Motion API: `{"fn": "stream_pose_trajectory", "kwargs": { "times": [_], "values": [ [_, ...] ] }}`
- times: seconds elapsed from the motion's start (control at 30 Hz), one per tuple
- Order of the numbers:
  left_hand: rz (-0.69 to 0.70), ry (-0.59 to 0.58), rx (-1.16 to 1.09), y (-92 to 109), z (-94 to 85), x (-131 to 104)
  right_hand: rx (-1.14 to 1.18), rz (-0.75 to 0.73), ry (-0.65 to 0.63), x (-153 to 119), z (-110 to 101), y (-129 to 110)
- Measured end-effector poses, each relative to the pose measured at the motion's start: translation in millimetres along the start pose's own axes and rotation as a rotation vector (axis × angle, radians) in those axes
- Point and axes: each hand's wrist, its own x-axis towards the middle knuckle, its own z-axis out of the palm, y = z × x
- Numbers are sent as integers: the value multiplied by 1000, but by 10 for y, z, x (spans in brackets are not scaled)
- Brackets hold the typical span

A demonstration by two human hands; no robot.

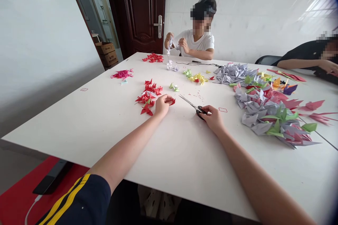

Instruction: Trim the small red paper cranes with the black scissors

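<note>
My left hand point(163, 105) is closed on a small piece of folded red paper point(172, 102), which sticks out past the fingertips; its full shape is partly hidden. My right hand point(212, 118) grips a pair of scissors point(195, 107) by the black handles, the blades pointing away to the left with a slight gap between them. Just left of my left hand lies a pile of red paper cranes point(149, 93) with a little white and green among them. A pale green folded paper piece point(174, 87) sits beyond my hands.
A large heap of grey, pink and green paper cranes point(274, 109) covers the table's right side. Yellow folded pieces point(198, 78), a pink bundle point(123, 74) and more red cranes point(153, 58) lie farther off. Across the table point(87, 123), a person point(198, 42) holds up pale folded paper; another sits at right.
</note>
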Motion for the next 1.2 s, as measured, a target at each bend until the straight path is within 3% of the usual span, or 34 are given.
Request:
{"fn": "stream_pose_trajectory", "kwargs": {
  "times": [0.57,1.0,1.2],
  "values": [
    [15,-15,1,3,13,-2,-145,-54,-57,-14,-48,-19],
    [37,-8,66,-38,3,13,47,4,-56,10,-50,17],
    [28,-4,25,-81,4,47,-39,22,-49,-6,-55,-16]
  ]
}}
